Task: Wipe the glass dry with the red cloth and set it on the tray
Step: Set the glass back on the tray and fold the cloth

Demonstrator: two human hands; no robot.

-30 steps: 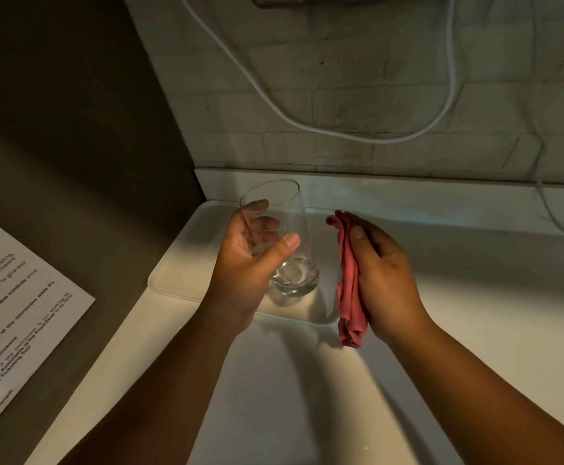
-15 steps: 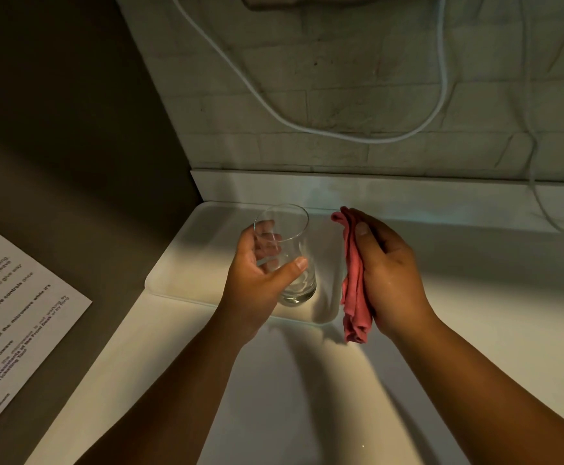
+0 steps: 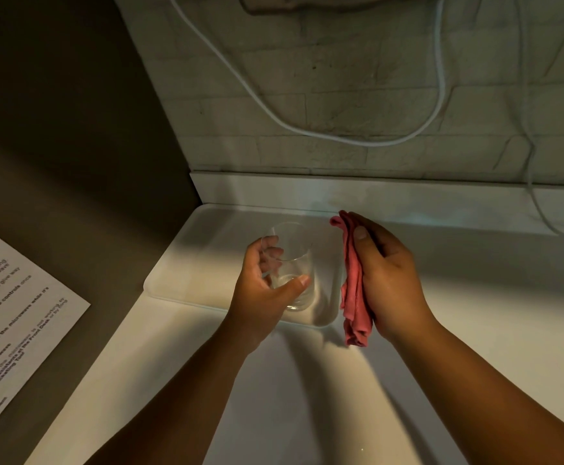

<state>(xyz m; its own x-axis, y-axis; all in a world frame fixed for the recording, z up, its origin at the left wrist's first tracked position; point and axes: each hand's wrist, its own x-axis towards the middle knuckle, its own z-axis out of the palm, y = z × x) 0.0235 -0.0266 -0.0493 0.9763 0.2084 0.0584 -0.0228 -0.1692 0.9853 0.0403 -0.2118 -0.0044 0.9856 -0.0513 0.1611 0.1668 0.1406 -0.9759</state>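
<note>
Now, white counter (image 3: 307, 397) underneath, and at its back-left corner sits the white tray (image 3: 206, 263). Left hand (image 3: 263, 290) wraps thumb and curled fingers around the clear glass (image 3: 292, 263), upright, base down at the tray's near-right part. Right hand (image 3: 387, 280) clasps the bunched red cloth (image 3: 354, 297) just beside the tray's right edge, thumb pressing it.

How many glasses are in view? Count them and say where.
1: the glass stands upright over the white tray, gripped by the left hand. No others visible.
</note>
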